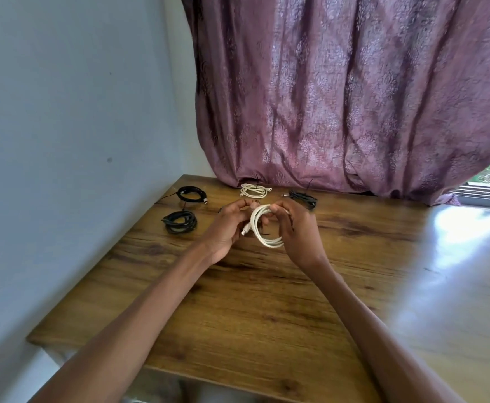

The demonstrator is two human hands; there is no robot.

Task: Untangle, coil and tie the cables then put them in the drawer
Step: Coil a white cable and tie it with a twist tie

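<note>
I hold a white cable coil (262,228) above the wooden table (267,301), just past its middle. My right hand (294,228) grips the top of the loop with curled fingers; my left hand (226,225) pinches the cable's plug end beside the loop. At about eleven o'clock from my hands lie two black coils (192,194) (179,221). At twelve o'clock a tied white coil (254,190) rests by the purple curtain (339,97), and at one o'clock another black bundle (303,197).
</note>
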